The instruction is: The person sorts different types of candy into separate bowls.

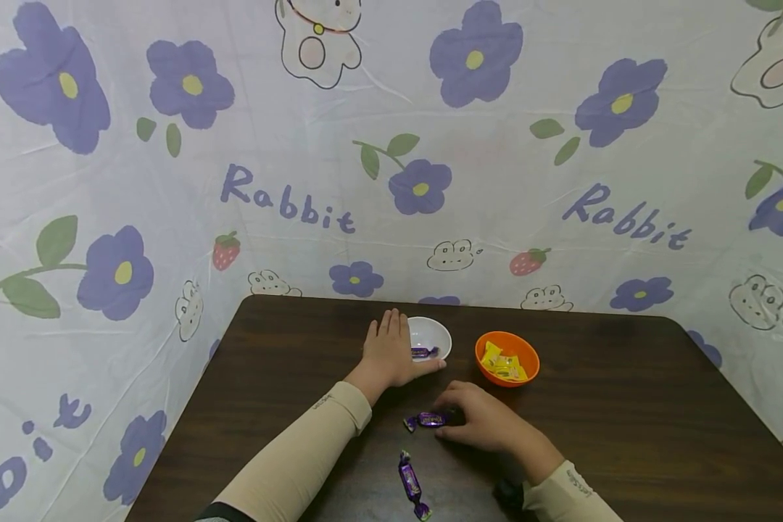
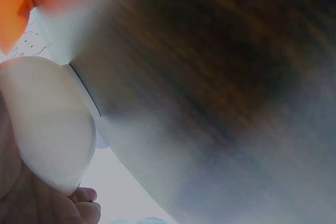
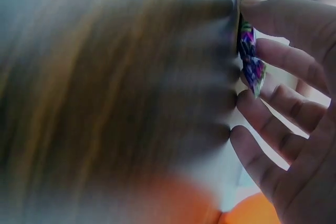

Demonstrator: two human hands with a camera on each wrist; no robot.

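My left hand (image 1: 388, 354) lies against the left side of a white bowl (image 1: 434, 333), fingers straight and thumb stretched along its near rim. In the left wrist view the palm is against the outer wall of the white bowl (image 2: 52, 124). A purple-wrapped candy (image 1: 424, 352) lies inside that bowl. My right hand (image 1: 486, 417) pinches a second purple candy (image 1: 428, 420) on the table between thumb and fingers. That candy (image 3: 251, 45) shows its twisted wrapper end in the right wrist view. A third purple candy (image 1: 410, 484) lies nearer the table's front.
An orange bowl (image 1: 525, 353) holding several yellow-wrapped candies (image 1: 505, 366) stands right of the white bowl. The dark wooden table (image 1: 626, 406) reaches back to a patterned cloth (image 1: 496, 181). A small black object (image 1: 509, 494) is by the right wrist.
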